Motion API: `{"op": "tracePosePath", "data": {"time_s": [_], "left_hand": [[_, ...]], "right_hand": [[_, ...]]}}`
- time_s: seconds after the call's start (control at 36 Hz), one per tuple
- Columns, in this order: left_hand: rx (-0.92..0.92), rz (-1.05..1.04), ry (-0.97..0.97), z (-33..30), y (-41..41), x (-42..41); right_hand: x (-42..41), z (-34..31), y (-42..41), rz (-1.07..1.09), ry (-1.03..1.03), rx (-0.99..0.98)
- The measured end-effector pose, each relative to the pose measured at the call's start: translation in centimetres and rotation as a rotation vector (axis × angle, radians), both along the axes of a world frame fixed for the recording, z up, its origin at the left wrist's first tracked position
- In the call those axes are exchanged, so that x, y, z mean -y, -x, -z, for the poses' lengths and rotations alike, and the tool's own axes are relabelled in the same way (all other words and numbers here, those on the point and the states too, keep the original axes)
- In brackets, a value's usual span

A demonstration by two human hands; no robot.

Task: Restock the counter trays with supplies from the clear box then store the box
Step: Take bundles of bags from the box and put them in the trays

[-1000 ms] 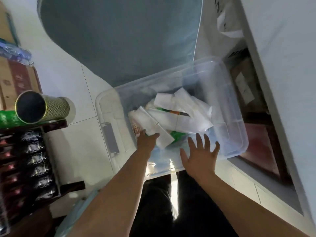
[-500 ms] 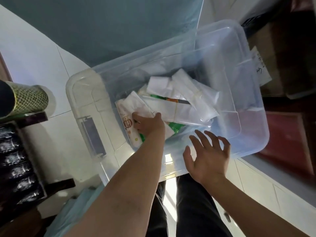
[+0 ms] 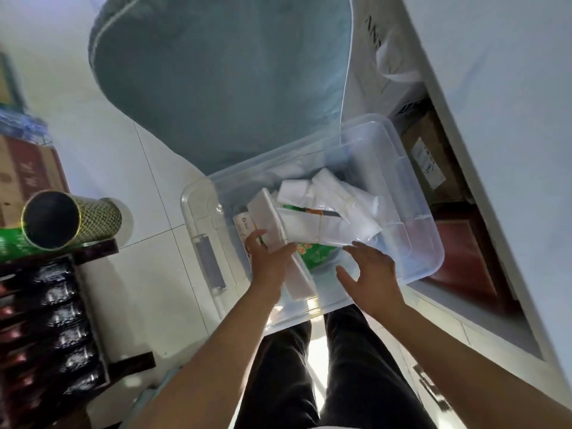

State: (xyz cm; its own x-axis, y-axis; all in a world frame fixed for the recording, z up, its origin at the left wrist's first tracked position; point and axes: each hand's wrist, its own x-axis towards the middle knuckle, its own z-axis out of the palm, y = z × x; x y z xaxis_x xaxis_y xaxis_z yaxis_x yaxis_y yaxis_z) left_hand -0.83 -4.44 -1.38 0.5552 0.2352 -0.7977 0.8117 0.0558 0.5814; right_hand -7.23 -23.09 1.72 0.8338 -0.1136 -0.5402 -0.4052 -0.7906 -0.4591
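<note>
The clear box point(image 3: 411, 243) sat on the tiled floor point(image 3: 102, 156) just in front of the person's legs, with its lid off and a loose heap of supplies in the bottom. No counter tray showed in the view, so how much restocking was done could not be told; judging by the box, the work looked early, since many white packets point(image 3: 328, 224) and a green printed packet point(image 3: 315, 255) lay inside. Storing the box was clearly not yet done.

The left hand point(image 3: 267, 258) was closed around a long flat white pack point(image 3: 278, 243), fingers on its upper face and thumb beneath, and the pack was tilted up out of the heap. Its long axis ran from upper left, deeper in the box, to lower right, toward the near wall, with its near end touching or just over the box's edge. The right hand point(image 3: 370, 270) hovered over the near right part of the box with fingers spread and curled, holding nothing, close beside the green packet.

The box itself lay with its long axis slanting from lower left to upper right, its latch point(image 3: 210, 261) on the left-hand short end and its far corner close to the cupboard point(image 3: 458, 261) on the right. A big grey-green bag point(image 3: 216, 72) lay just beyond the box.
</note>
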Motion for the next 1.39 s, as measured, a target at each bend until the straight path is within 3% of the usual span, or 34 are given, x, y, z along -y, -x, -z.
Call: {"op": "tracePosePath", "data": {"time_s": [0.08, 0.25, 0.33, 0.47, 0.64, 0.83, 0.94, 1.0, 1.08, 1.28, 1.39], "left_hand": [[-0.004, 0.032, 0.18, -4.3, -0.3, -0.6], [0.031, 0.174, 0.584, -13.3, -1.1, -2.1], [0.071, 0.244, 0.711, -16.8, -1.3, -2.7], [0.122, 0.371, 0.636, -20.3, -0.9, -3.3], [0.169, 0.475, 0.357, -20.9, -0.3, -4.3], [0.111, 0.273, 0.289, -18.5, 0.4, -5.1], [0.046, 0.115, 0.29, -16.6, 0.9, -5.8], [0.021, 0.042, 0.272, -15.9, 1.2, -6.1], [-0.017, -0.017, 0.242, -14.4, 1.3, -6.3], [-0.081, -0.133, 0.199, -11.3, 1.8, -6.0], [-0.102, -0.217, 0.199, -9.6, 2.1, -5.0]], "right_hand": [[-0.2, -3.6, -1.6, 0.225, -0.211, -0.007], [-0.1, -11.2, -5.4, 0.635, -0.892, -0.353], [0.3, -13.9, -6.3, 0.628, -1.184, -0.445], [0.0, -15.9, -7.0, 0.583, -1.269, -0.366], [-0.4, -16.1, -6.5, 0.546, -1.081, -0.292], [-2.8, -14.3, -7.1, 0.552, -1.049, -0.355], [-2.6, -10.8, -7.4, 0.722, -1.001, -0.45], [-1.8, -8.2, -7.1, 0.809, -0.834, -0.462], [-0.4, -4.0, -7.0, 0.77, -0.515, -0.448], [0.4, 4.5, -9.7, 0.277, 0.037, -0.397], [-0.2, 9.1, -11.8, 0.121, 0.243, -0.372]]}}
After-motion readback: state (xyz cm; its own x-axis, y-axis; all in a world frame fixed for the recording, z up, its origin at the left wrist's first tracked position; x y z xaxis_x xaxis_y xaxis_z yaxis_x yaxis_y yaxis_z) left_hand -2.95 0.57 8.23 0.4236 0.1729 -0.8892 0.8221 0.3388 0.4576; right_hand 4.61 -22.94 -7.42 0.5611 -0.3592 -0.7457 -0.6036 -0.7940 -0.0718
